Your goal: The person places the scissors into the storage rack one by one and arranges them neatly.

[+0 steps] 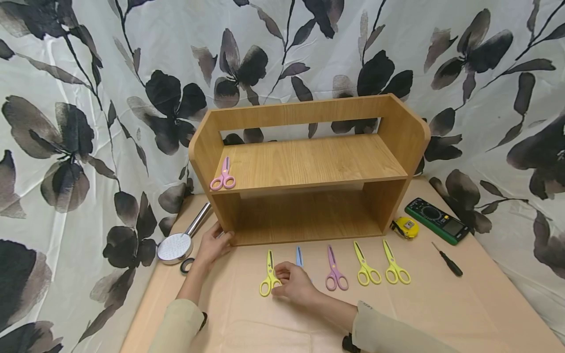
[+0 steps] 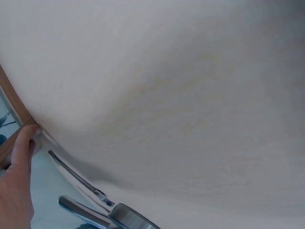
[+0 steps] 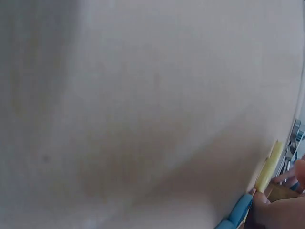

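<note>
Blue scissors (image 3: pixel 237 213), handles hidden overhead

No text, label, brand, number or sign can be read in any view. Markings are borne by the green multimeter (image 1: pixel 437 220) and the yellow tape measure (image 1: pixel 406 227) near the table's right edge, but they are too small to be made out.

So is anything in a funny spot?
Yes: one pink pair of scissors lies alone on the wooden shelf's upper board, while the other scissors sit in a row on the table below.
</note>
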Action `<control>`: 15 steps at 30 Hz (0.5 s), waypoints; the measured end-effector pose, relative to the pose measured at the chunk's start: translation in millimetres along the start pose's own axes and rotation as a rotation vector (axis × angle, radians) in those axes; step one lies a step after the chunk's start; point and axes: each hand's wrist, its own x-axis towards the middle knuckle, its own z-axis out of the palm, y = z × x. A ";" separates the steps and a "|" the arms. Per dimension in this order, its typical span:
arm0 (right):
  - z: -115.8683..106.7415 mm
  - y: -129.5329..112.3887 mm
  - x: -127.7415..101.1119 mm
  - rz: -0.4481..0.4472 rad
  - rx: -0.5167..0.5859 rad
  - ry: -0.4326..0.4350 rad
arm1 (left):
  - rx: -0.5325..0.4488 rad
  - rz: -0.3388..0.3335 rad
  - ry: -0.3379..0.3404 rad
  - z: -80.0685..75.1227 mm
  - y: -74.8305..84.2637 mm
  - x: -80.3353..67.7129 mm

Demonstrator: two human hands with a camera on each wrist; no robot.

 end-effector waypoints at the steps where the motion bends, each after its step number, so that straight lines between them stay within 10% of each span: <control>1: 0.8 0.7 0.1 0.001 -0.014 -0.005 | 0.000 -0.001 0.001 -0.1 -0.2 0.2; 15: 15.4 -2.7 5.7 -0.045 -0.324 0.086 | -0.008 0.011 0.002 -0.5 -1.4 1.8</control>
